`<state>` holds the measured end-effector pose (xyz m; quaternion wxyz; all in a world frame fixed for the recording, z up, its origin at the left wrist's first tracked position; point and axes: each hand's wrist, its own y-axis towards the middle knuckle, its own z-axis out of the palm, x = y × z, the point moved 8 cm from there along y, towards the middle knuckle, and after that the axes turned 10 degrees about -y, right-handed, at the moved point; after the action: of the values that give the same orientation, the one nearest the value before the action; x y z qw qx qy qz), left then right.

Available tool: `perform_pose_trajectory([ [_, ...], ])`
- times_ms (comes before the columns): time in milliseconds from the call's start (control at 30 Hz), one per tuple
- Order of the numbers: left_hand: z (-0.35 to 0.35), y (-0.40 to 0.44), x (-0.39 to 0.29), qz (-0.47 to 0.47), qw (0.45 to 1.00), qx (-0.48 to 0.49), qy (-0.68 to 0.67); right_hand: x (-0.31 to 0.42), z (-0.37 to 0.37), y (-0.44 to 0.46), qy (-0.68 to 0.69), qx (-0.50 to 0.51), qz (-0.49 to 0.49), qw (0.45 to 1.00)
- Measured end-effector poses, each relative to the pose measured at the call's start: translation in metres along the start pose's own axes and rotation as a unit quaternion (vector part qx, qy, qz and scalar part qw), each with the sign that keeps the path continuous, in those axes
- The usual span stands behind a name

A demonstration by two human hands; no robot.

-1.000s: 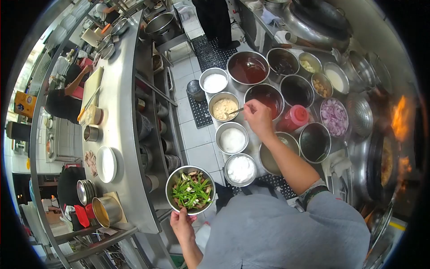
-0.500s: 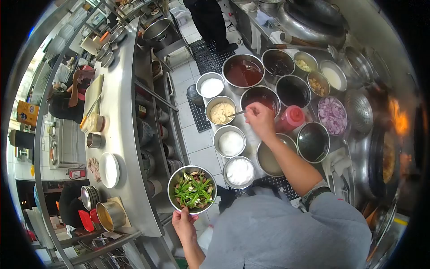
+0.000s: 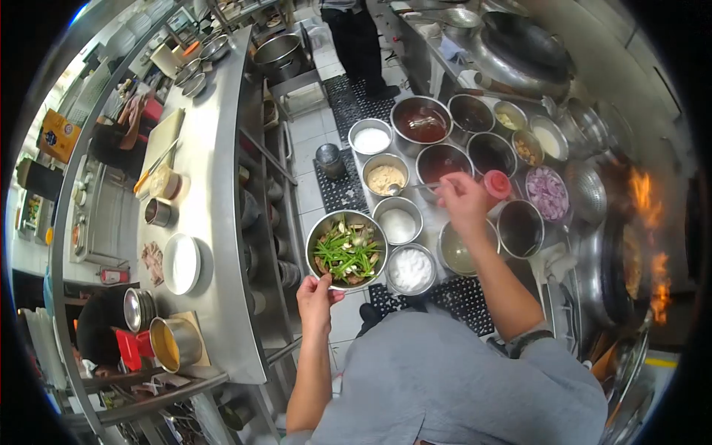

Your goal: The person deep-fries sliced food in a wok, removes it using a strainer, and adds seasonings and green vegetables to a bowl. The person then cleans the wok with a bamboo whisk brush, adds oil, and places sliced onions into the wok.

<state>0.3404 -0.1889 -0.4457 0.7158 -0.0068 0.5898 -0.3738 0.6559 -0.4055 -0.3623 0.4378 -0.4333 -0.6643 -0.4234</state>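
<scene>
My left hand (image 3: pixel 317 305) pinches the near rim of a metal bowl (image 3: pixel 377 227), held above the floor beside the row of seasoning containers. Cut green vegetables (image 3: pixel 346 254) with pale and brownish pieces lie inside it. My right hand (image 3: pixel 463 202) is closed on the handle of a small metal spoon (image 3: pixel 417 186). The spoon's head is at the near edge of a container of beige seasoning (image 3: pixel 386 176), between it and the bowl. Whether the spoon carries anything is too small to tell. White granular seasoning (image 3: pixel 397 224) and a white substance (image 3: pixel 411 269) sit in containers close by.
A red squeeze bottle (image 3: pixel 498 185) stands right of my right hand, and sliced purple onions (image 3: pixel 547 193) fill a bowl farther right. Flames (image 3: pixel 644 199) rise by the wok at right. A steel counter (image 3: pixel 215 185) runs along the left. Another person (image 3: pixel 354 52) stands at the back.
The vegetable bowl has moved right and up in view, nearer the seasoning containers. The spoon has come out of the beige seasoning to its near edge. Flames at the wok have grown.
</scene>
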Motion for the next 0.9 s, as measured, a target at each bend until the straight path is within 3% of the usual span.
perform_pose_trajectory([
  [67, 0.002, -0.001, -0.004, -0.006, 1.0, 0.009, -0.003, -0.013, 0.012, 0.007, -0.085, -0.021, 0.005, 0.996],
  [133, -0.004, -0.003, -0.006, -0.007, 1.0, 0.016, -0.007, -0.01, 0.025, 0.013, -0.194, -0.042, -0.065, 0.978],
  [367, -0.037, -0.016, -0.005, -0.032, 0.999, -0.001, 0.012, -0.004, 0.049, 0.014, -0.25, -0.026, -0.11, 0.962],
  [567, -0.054, -0.021, -0.003, -0.036, 0.999, -0.018, 0.013, -0.039, 0.053, 0.022, -0.208, -0.029, -0.05, 0.976],
  [667, -0.059, -0.018, -0.003, -0.033, 0.999, -0.021, 0.013, -0.051, 0.045, 0.021, -0.124, -0.038, 0.047, 0.99],
  [900, -0.057, -0.01, -0.007, -0.021, 0.999, -0.023, 0.016, -0.054, 0.019, 0.017, -0.114, -0.065, 0.076, 0.988],
])
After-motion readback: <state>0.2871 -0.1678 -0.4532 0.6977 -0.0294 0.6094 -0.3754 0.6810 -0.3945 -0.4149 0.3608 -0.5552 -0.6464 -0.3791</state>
